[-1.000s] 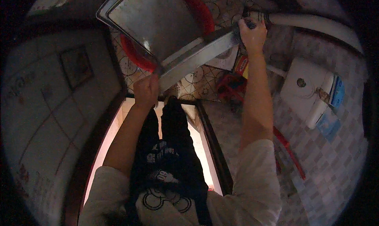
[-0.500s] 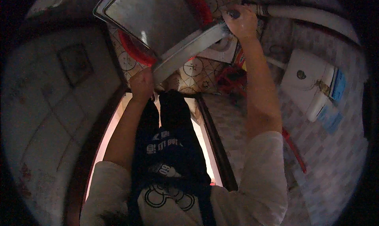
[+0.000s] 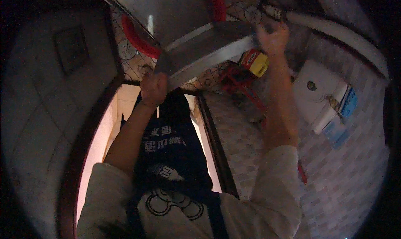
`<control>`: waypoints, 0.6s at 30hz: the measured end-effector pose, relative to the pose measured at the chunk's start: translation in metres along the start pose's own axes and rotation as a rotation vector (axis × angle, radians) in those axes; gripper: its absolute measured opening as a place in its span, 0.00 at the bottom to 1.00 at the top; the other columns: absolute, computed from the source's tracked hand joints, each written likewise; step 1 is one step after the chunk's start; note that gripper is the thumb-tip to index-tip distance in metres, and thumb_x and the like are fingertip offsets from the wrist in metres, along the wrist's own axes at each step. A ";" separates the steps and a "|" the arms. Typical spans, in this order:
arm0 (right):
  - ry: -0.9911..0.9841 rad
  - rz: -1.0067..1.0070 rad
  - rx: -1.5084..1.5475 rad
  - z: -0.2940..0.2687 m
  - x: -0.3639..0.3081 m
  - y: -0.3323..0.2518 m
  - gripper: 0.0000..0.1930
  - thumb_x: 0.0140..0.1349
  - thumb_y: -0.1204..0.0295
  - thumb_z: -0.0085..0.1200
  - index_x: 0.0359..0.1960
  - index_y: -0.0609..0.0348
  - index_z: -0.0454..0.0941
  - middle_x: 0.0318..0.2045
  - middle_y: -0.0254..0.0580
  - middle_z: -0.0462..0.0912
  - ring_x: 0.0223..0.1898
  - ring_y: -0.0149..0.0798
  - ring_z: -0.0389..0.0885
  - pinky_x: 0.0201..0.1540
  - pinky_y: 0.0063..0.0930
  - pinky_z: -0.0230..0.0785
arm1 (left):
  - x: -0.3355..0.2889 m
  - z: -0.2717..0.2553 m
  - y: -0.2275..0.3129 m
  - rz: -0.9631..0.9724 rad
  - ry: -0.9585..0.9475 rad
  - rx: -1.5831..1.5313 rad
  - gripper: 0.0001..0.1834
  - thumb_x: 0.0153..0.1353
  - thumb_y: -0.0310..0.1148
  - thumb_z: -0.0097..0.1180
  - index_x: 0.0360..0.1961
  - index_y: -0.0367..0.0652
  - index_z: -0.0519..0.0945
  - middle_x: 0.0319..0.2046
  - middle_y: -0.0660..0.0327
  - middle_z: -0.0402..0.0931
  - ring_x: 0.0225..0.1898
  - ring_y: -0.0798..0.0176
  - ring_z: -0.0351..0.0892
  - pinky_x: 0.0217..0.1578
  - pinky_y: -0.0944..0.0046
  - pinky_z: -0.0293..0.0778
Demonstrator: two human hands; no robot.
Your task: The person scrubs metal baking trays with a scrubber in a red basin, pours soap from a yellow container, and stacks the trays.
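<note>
A large grey metal panel with a bent, trough-like edge (image 3: 200,51) spans the upper middle of the view, tilted up to the right. My left hand (image 3: 153,89) is closed on its lower left corner. At the right end of the same edge, my right hand (image 3: 273,37) is closed too, a little blurred, with a small dark spot by its thumb. Behind the panel a red basin (image 3: 135,38) shows at both sides, the rest of it hidden. The panel's far part runs out of the top of the view.
A white pipe (image 3: 334,28) runs along the upper right. On the right are a white box (image 3: 319,82) and blue packets (image 3: 348,101). A red-yellow package (image 3: 255,63) and a red frame (image 3: 238,80) lie near my right forearm. A dark door frame (image 3: 217,147) stands below.
The near edge of the metal panel has tipped toward me, baring a dark inner face. My right hand has shifted right and down, my left slightly down. The red-yellow package shows more.
</note>
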State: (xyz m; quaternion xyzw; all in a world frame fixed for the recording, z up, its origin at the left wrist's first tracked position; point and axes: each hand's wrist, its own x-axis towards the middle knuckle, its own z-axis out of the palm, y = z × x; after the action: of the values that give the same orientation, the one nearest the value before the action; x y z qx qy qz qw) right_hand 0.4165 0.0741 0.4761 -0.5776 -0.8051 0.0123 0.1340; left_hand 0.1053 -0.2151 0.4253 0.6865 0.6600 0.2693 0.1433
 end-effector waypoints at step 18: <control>-0.049 -0.158 0.229 -0.024 -0.008 -0.057 0.09 0.37 0.65 0.63 0.21 0.53 0.80 0.24 0.40 0.80 0.32 0.49 0.78 0.39 0.40 0.70 | -0.012 -0.005 -0.004 0.014 0.125 -0.110 0.01 0.54 0.27 0.55 0.29 0.45 0.77 0.28 0.58 0.76 0.27 0.52 0.76 0.25 0.55 0.71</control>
State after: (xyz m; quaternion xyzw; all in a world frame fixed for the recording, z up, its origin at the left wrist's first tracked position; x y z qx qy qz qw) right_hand 0.3718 0.0441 0.5070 -0.4926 -0.8445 0.1077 0.1801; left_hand 0.0992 -0.2270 0.4253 0.6640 0.6471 0.3485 0.1375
